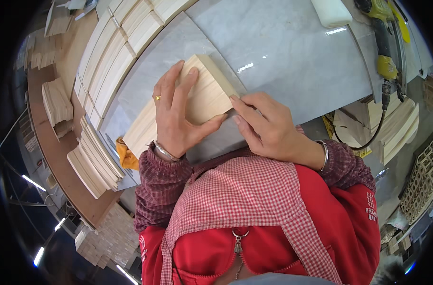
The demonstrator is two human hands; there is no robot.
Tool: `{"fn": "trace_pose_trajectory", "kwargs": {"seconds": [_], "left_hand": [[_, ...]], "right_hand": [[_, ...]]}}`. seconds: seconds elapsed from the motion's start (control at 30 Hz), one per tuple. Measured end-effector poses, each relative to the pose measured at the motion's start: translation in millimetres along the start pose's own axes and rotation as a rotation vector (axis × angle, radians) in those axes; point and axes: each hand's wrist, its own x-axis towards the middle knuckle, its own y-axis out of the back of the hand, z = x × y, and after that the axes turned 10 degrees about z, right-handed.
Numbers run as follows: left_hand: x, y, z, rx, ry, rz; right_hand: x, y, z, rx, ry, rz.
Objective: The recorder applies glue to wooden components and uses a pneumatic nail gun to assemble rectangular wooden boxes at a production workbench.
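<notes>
A thick, pale wooden board (208, 97) lies slantwise on the grey tabletop, its end toward my right hand. My left hand (171, 114) spans it, fingers apart on the upper face and thumb at the near edge, holding it down. A ring and a bracelet show on that hand and wrist. At the board's right corner is my right hand (268, 123), with the index fingertip touching the corner and the thumb bent just below. Its fingers are closed in a pinch; whatever they may hold between them is too small to make out.
Rows of pale wooden strips (126, 42) line the far left, and stacked boards (93, 161) stand beside an orange cloth (126, 154). A yellow-green power tool (385, 42) with a black cable is at right. A white block (331, 12) sits at the back.
</notes>
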Motion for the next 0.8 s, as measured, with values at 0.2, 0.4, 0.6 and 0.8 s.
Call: {"fn": "trace_pose_trajectory", "kwargs": {"seconds": [0.2, 0.4, 0.6, 0.8], "left_hand": [[-0.3, -7.6, -3.9, 0.000, -0.023, 0.038], [-4.3, -5.7, -7.6, 0.018, 0.012, 0.104], [-15.9, -9.4, -18.2, 0.039, -0.060, 0.173], [-12.2, -19.0, -16.1, 0.090, -0.077, 0.274]], "right_hand": [[6.3, 21.1, 5.4, 0.302, -0.352, -0.131], [55.8, 155.2, 56.1, -0.727, -0.116, 0.311], [77.1, 214.8, 138.5, -1.286, -0.351, 0.026], [108.0, 139.9, 91.5, -0.968, -0.276, -0.051]]}}
